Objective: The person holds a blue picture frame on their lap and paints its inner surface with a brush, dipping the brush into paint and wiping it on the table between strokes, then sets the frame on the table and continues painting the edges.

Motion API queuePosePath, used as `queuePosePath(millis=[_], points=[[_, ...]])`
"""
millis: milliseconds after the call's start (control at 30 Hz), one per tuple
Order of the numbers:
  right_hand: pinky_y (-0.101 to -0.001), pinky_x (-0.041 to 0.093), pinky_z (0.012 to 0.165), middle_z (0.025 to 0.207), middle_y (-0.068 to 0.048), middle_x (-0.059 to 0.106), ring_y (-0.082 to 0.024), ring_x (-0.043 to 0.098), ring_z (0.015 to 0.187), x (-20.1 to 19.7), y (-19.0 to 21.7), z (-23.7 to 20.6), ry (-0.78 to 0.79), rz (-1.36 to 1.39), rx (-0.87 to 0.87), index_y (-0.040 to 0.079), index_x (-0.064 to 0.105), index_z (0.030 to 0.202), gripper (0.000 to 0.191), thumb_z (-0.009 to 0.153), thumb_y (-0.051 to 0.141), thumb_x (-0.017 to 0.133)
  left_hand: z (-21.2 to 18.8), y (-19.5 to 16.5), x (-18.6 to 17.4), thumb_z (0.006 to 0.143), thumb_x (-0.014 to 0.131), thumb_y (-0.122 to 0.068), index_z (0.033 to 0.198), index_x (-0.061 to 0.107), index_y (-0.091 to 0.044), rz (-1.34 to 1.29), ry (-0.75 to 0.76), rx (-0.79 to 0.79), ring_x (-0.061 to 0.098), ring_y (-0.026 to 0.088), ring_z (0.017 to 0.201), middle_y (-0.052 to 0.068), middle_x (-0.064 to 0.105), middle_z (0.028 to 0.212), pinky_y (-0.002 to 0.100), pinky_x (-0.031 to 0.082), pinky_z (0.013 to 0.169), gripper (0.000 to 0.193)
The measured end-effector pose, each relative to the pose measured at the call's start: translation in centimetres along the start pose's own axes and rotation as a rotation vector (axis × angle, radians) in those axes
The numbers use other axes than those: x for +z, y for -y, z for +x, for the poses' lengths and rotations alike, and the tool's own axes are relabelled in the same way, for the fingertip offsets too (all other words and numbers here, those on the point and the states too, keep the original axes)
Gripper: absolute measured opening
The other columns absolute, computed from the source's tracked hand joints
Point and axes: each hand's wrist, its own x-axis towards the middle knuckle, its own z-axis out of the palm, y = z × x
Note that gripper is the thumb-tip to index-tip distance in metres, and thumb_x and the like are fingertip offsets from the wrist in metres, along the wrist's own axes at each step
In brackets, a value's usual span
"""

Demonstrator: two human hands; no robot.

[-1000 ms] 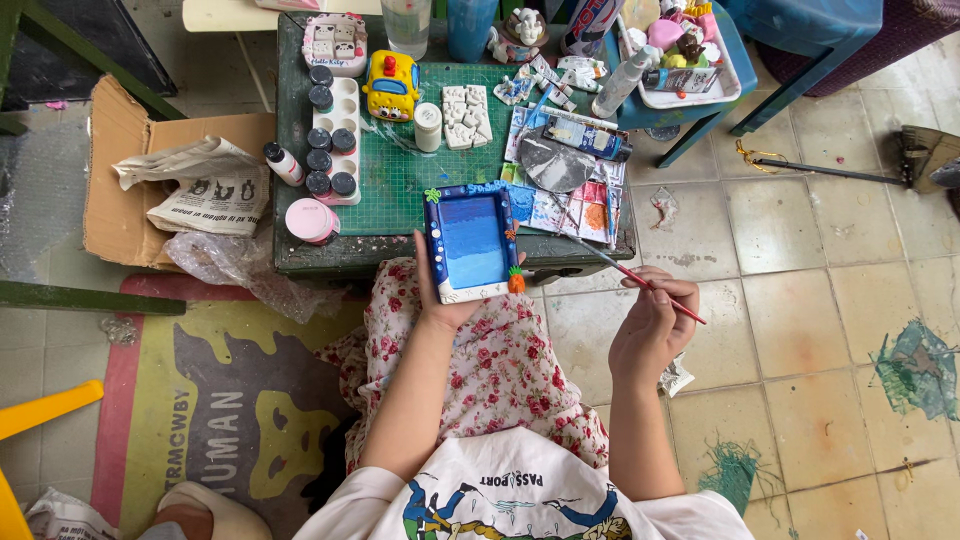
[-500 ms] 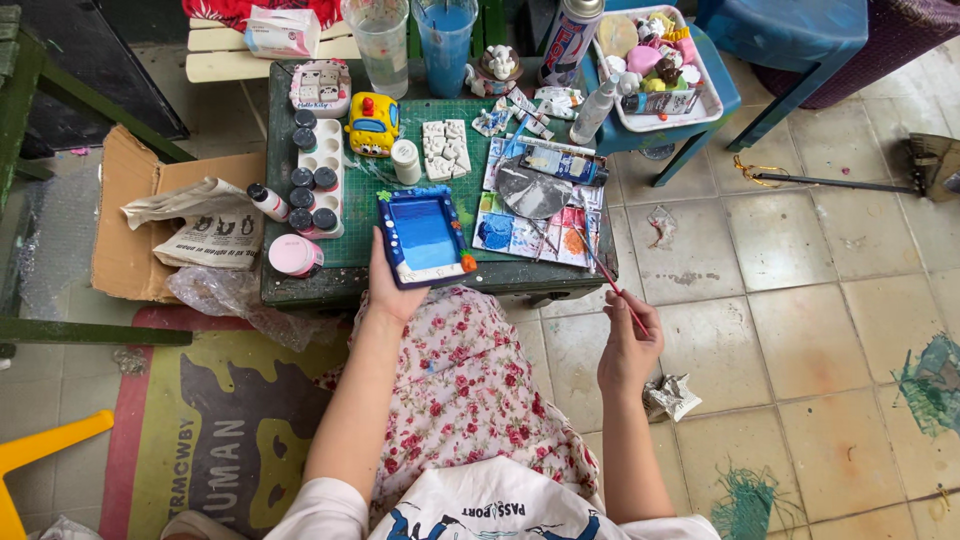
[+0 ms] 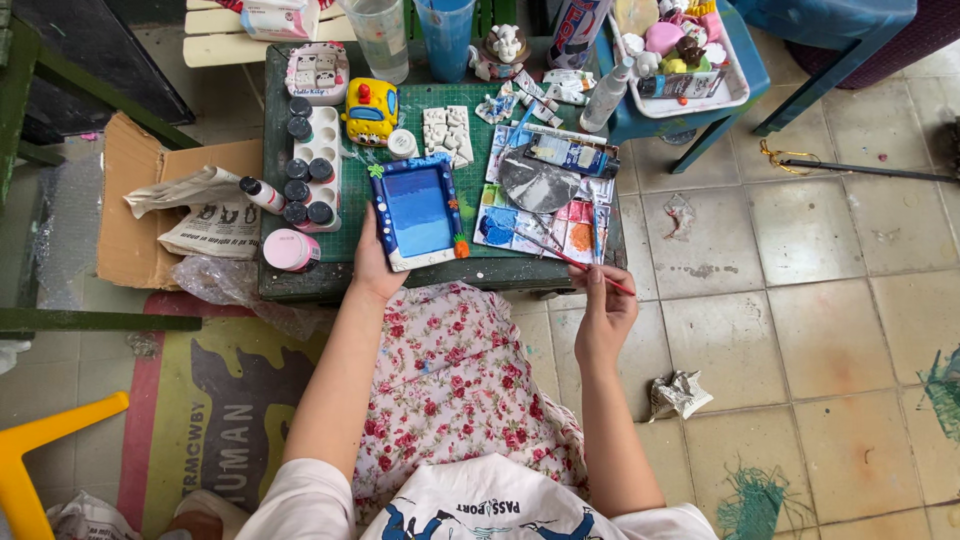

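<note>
- The left hand (image 3: 372, 265) grips the blue painted frame (image 3: 417, 211) by its lower left corner, over the near edge of the green table (image 3: 345, 255).
- The right hand (image 3: 603, 305) pinches a thin paintbrush (image 3: 570, 260); its tip lies over the paint-stained palette sheet (image 3: 545, 215).

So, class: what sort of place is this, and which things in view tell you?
Probably an informal home craft-painting corner: a low green table crowded with small paint bottles, a paint-smeared palette sheet, and a blue-painted frame held in the left hand.
</note>
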Motion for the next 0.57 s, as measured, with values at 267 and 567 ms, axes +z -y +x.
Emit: queuePosePath(millis=[267, 567], points=[[-0.0361, 0.046, 0.108, 0.119, -0.013, 0.062, -0.021, 0.06, 0.114, 3.6, 1.9, -1.4, 0.199, -0.24, -0.319, -0.002, 0.057, 0.115, 0.011, 0.111, 0.006, 0.049, -1.6, 0.5, -0.6, 0.106, 0.044, -0.055, 0.144, 0.055, -0.008, 0.096, 0.068, -0.063, 0.063, 0.028, 0.125, 0.013, 0.064, 0.138, 0.045, 0.051, 0.108, 0.061], [-0.0364, 0.049, 0.1, 0.114, -0.015, 0.071, -0.023, 0.068, 0.112, 3.7, -0.7, -0.3, 0.009, 0.086, -0.046, 0.002, 0.058, 0.116, 0.019, 0.111, 0.018, 0.05, -0.1, 0.2, -0.1, 0.101, 0.04, -0.065, 0.15, 0.046, -0.01, 0.029, -0.06, -0.114, 0.056, 0.03, 0.134, 0.012, 0.058, 0.144, 0.05, 0.042, 0.114, 0.074]])
